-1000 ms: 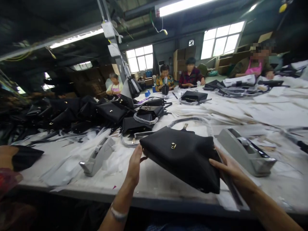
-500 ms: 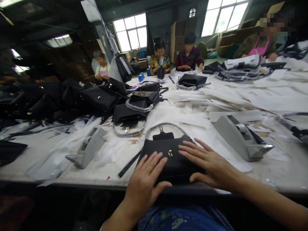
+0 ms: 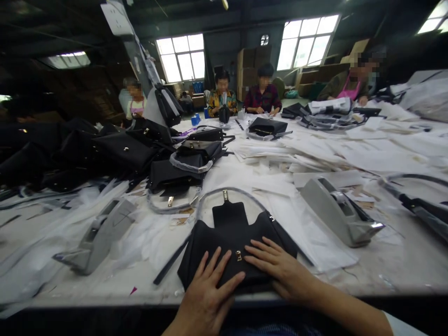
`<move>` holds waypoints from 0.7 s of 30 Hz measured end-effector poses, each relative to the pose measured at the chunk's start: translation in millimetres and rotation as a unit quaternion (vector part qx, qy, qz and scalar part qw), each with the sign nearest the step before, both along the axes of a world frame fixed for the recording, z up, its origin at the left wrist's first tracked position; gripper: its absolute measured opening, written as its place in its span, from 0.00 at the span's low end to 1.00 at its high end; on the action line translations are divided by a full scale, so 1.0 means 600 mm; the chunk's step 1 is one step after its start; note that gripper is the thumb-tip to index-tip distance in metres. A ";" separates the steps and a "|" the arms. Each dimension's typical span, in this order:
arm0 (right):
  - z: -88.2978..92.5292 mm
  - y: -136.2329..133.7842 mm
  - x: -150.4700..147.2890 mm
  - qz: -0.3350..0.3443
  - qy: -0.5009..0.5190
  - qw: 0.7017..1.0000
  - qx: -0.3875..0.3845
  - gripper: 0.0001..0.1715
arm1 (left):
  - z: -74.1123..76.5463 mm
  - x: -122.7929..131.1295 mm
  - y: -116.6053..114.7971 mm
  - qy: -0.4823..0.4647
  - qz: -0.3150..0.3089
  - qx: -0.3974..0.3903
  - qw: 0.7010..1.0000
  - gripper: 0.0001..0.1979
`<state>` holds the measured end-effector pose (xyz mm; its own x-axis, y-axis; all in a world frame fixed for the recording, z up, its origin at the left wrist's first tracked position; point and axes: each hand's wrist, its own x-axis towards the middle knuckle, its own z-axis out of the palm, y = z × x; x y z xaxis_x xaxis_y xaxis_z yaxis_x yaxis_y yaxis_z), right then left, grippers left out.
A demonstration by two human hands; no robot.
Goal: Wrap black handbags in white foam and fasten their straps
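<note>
A black handbag (image 3: 224, 233) lies on the table edge in front of me, its flap (image 3: 229, 213) folded away from me and a gold clasp (image 3: 238, 255) on its front panel. The plastic-wrapped handle (image 3: 201, 201) arches beyond the flap. My left hand (image 3: 212, 289) rests flat on the lower left of the bag, fingers spread. On the right of the clasp, my right hand (image 3: 280, 267) lies flat with its fingers stretched out. Neither hand grips anything. A dark strap (image 3: 171, 262) sticks out at the bag's left side.
Grey tape dispensers stand left (image 3: 96, 238) and right (image 3: 339, 212) of the bag. Black handbags (image 3: 122, 147) are heaped at the left. White paper sheets (image 3: 353, 156) cover the right side. Several people (image 3: 263, 95) sit across the table.
The view has shifted, so the table sits lower and further left. Both hands have come down flat on the bag's front. The bag lies flatter, with more of its flap and top edge showing.
</note>
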<state>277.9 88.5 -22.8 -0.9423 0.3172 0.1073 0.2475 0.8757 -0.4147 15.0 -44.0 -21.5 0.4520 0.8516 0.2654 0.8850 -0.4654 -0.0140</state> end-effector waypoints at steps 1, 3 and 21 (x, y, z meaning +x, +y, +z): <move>0.009 0.000 0.001 0.000 0.002 1.000 -0.022 0.44 | 0.001 0.004 -0.003 -0.016 0.006 -0.014 1.000 0.37; 0.031 0.004 -0.002 -0.008 0.006 0.998 -0.055 0.37 | 0.003 0.010 -0.004 -0.038 0.019 -0.035 0.998 0.35; 0.089 0.013 -0.179 -0.114 -0.178 0.974 0.085 0.21 | -0.009 0.013 0.000 -0.037 0.030 0.020 0.999 0.32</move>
<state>170.6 96.0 30.5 -0.8367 0.5282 -0.1447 0.5448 0.8297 -0.1215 23.0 -44.2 -27.0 0.3773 0.8650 0.3307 0.9109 -0.4110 0.0356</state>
